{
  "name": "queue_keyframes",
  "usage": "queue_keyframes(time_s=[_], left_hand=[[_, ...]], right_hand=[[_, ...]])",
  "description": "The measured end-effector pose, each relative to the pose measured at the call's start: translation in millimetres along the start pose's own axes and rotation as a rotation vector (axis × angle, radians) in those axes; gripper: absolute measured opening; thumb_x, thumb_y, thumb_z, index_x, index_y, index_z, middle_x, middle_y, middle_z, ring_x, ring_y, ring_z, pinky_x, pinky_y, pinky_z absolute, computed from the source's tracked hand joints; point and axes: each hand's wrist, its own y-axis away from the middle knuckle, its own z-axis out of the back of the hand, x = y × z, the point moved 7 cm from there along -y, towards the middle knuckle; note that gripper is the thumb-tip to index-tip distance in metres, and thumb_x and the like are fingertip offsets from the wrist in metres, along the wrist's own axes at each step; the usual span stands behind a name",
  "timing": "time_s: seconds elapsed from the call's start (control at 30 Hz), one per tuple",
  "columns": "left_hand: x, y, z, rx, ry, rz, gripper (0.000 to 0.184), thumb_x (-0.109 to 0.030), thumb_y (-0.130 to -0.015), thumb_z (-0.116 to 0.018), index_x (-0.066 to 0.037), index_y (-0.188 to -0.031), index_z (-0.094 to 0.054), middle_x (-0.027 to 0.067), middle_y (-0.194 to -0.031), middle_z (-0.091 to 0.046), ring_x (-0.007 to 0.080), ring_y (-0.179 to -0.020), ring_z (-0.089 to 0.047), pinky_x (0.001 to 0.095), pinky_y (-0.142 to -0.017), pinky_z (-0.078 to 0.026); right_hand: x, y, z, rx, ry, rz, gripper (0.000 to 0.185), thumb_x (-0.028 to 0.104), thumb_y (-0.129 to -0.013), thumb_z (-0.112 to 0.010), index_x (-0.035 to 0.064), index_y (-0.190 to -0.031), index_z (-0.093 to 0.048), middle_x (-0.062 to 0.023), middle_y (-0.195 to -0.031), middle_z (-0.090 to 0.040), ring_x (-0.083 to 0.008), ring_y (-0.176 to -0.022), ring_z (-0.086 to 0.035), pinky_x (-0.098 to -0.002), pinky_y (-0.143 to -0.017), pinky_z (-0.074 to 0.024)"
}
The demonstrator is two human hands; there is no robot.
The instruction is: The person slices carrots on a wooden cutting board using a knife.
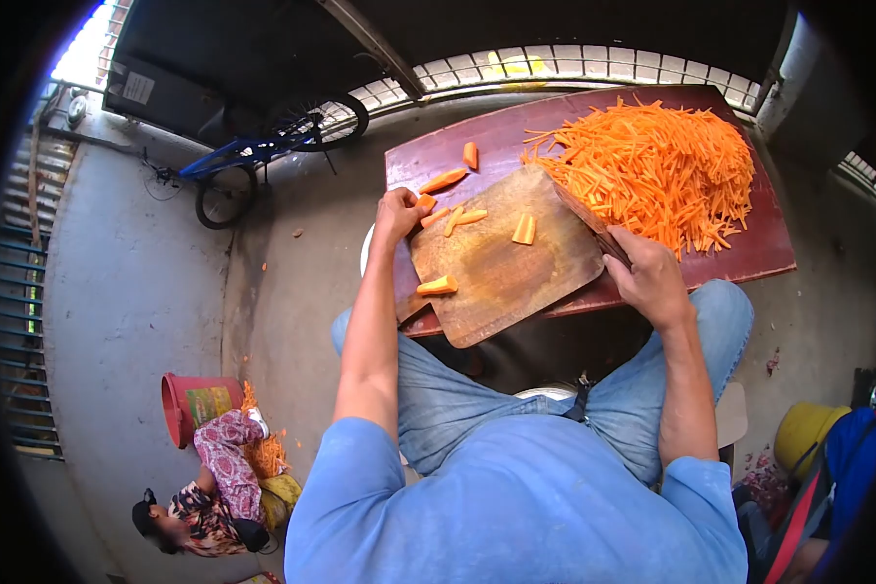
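Observation:
My left hand [395, 216] is closed, its fingertips pinching a short carrot piece [425, 201] at the left edge of the wooden cutting board [501, 273]. In my right hand [649, 275] is the handle of a knife [579, 206], its blade lying along the board's right edge. A few cut carrot lengths rest on the board: slices [467, 218] near my left hand, a grooved piece [524, 229] towards the middle and a chunk [437, 285] at the lower left. Beyond the knife rises a large heap of carrot sticks [662, 165].
The dark red table [749, 255] also bears whole carrot pieces [443, 181] at its far left. A blue bicycle [234, 165] leans by the wall. At lower left another person [209, 506] sits beside a red bucket [177, 409]. A yellow bucket [806, 435] stands at right.

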Motion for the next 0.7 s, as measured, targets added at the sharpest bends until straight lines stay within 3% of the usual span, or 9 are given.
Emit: queue_keyframes(time_s=[0.13, 0.23, 0.3, 0.43, 0.6, 0.7], left_hand=[[-13, 12, 17, -0.13, 0.227, -0.054, 0.018, -0.008, -0.084, -0.092, 0.001, -0.09, -0.078, 0.0074, -0.078, -0.076, 0.0123, -0.069, -0.068, 0.0317, -0.065, -0.054], [-74, 56, 4, -0.053, 0.63, -0.098, 0.012, -0.002, -0.089, -0.088, 0.001, -0.093, -0.078, 0.0048, -0.082, -0.077, 0.0106, -0.07, -0.068, 0.0269, -0.065, -0.053], [-121, 86, -14, 0.051, 0.707, -0.067, 0.009, 0.001, -0.092, -0.085, 0.001, -0.097, -0.078, 0.004, -0.084, -0.077, 0.0099, -0.073, -0.071, 0.0253, -0.068, -0.057], [-149, 99, -80, 0.13, 0.688, -0.044, 0.014, 0.001, -0.093, -0.085, 0.0, -0.105, -0.078, 0.0036, -0.086, -0.078, 0.0099, -0.074, -0.071, 0.0268, -0.069, -0.058], [-176, 107, -74, 0.1, 0.34, -0.143, 0.027, -0.005, -0.093, -0.084, 0.005, -0.118, -0.081, 0.006, -0.084, -0.078, 0.0121, -0.075, -0.069, 0.0309, -0.07, -0.057], [-161, 96, -77, 0.166, 0.507, -0.161, 0.028, -0.01, -0.093, -0.086, 0.005, -0.117, -0.082, 0.0094, -0.084, -0.078, 0.0135, -0.074, -0.07, 0.0331, -0.071, -0.057]], right_hand=[[-2, -1, 0, -0.011, -0.013, -0.003, 0.042, 0.012, -0.093, -0.08, -0.0001, -0.132, -0.071, -0.0281, -0.103, -0.077, -0.047, -0.098, -0.075, -0.0548, -0.084, -0.0594], [0, -1, 1, -0.013, -0.014, -0.002, 0.041, 0.012, -0.093, -0.08, 0.0002, -0.131, -0.071, -0.0273, -0.102, -0.077, -0.0465, -0.096, -0.075, -0.0545, -0.084, -0.0593], [1, 0, 0, -0.006, -0.013, 0.006, 0.04, 0.012, -0.093, -0.08, 0.0004, -0.131, -0.072, -0.027, -0.101, -0.077, -0.0464, -0.096, -0.075, -0.0543, -0.083, -0.0593], [1, 0, -3, 0.022, -0.013, 0.0, 0.042, 0.009, -0.092, -0.082, -0.0019, -0.132, -0.072, -0.0279, -0.106, -0.078, -0.0456, -0.098, -0.077, -0.0505, -0.085, -0.0612], [0, 2, 1, 0.023, 0.0, -0.011, 0.044, 0.009, -0.091, -0.083, -0.003, -0.133, -0.073, -0.0284, -0.11, -0.078, -0.0451, -0.101, -0.077, -0.0486, -0.087, -0.0622], [2, 1, 2, 0.03, -0.002, -0.018, 0.044, 0.009, -0.091, -0.083, -0.0035, -0.132, -0.073, -0.0286, -0.111, -0.078, -0.0453, -0.101, -0.077, -0.0488, -0.087, -0.0622]])
